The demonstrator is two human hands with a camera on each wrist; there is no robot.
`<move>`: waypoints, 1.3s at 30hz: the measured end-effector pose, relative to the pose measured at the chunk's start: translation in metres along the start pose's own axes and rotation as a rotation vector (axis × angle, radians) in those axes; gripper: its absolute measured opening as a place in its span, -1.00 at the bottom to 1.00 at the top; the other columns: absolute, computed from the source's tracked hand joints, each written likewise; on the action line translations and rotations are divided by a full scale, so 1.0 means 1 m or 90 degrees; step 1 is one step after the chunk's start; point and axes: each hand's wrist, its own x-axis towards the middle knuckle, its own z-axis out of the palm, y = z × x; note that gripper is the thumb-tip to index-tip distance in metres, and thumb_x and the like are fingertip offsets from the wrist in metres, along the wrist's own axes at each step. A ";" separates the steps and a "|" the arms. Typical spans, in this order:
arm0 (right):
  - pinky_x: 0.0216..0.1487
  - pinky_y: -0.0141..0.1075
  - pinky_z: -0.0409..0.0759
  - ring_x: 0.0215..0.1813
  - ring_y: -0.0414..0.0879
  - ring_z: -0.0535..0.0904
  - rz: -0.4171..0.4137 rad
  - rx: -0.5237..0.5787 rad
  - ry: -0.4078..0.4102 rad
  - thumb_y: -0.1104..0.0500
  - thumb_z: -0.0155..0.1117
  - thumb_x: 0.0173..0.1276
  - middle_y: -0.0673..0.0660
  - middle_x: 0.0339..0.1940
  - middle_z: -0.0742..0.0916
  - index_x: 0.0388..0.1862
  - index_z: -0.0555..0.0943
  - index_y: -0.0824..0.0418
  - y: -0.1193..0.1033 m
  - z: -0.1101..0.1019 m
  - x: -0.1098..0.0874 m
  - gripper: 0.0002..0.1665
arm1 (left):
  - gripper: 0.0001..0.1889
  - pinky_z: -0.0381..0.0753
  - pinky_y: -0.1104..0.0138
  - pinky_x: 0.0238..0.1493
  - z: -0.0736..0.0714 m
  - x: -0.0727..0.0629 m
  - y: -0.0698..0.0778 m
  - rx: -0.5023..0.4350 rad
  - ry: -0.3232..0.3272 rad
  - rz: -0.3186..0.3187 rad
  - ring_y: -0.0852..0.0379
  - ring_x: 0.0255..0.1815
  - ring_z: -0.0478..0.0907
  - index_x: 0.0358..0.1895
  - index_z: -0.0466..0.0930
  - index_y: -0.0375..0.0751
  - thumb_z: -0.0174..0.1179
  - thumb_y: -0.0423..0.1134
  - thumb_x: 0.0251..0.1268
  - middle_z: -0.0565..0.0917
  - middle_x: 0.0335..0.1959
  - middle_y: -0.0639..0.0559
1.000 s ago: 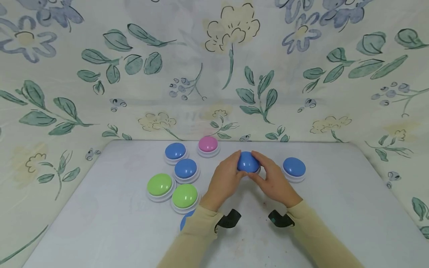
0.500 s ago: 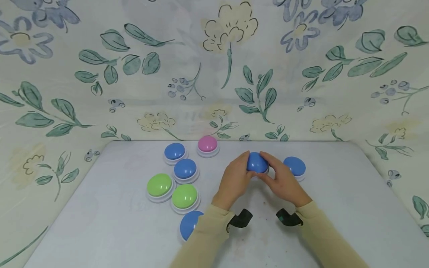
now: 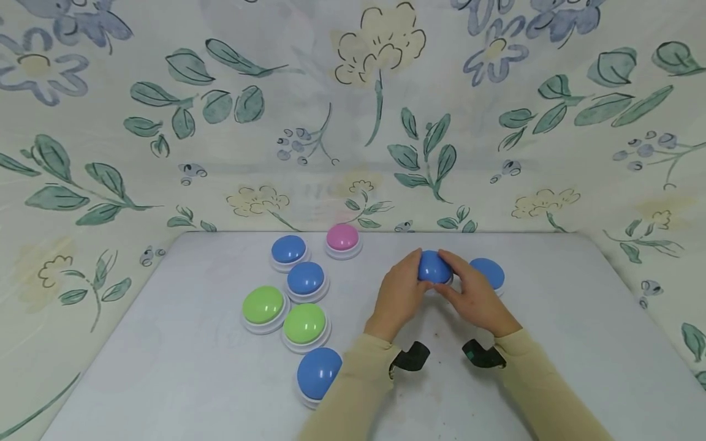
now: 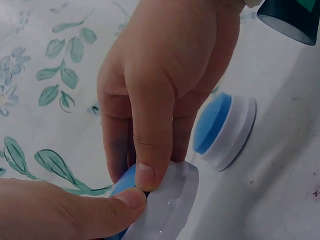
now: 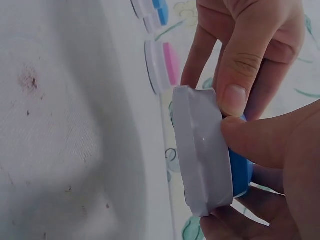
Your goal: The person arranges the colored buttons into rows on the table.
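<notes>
Both hands grip one blue dome push button [image 3: 434, 267] with a white base [image 5: 202, 150]. My left hand [image 3: 397, 300] holds its left side, thumb at the near edge and fingers round the far side. From the right, my right hand [image 3: 478, 300] holds it the same way. The two thumbs nearly meet where dome and base join, as the left wrist view shows. Just beyond the right hand stands another blue button [image 3: 488, 272], partly covered by that hand in the head view; its white base [image 4: 237, 135] shows in the left wrist view.
Left of the hands, a loose group on the white table [image 3: 165, 367] has blue buttons [image 3: 306, 278], two green ones [image 3: 262, 304] and a pink one [image 3: 342, 237] at the back. Near the left sleeve [image 3: 353, 392] sits a blue button [image 3: 318, 372]. A floral cloth [image 3: 309, 122] hangs behind.
Both hands have moved right together with the held blue button, closer to the blue button on the right. The near blue button by the left sleeve has come more into sight.
</notes>
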 end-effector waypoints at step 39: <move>0.42 0.22 0.30 0.44 0.42 0.30 0.031 -0.092 0.004 0.40 0.27 0.39 0.54 0.44 0.36 0.42 0.25 0.60 0.025 0.006 0.000 -0.30 | -0.35 0.43 0.19 0.40 0.040 0.014 -0.012 0.039 0.001 0.005 -0.03 0.38 0.46 0.44 0.32 -0.40 0.31 -0.24 0.37 0.48 0.39 -0.18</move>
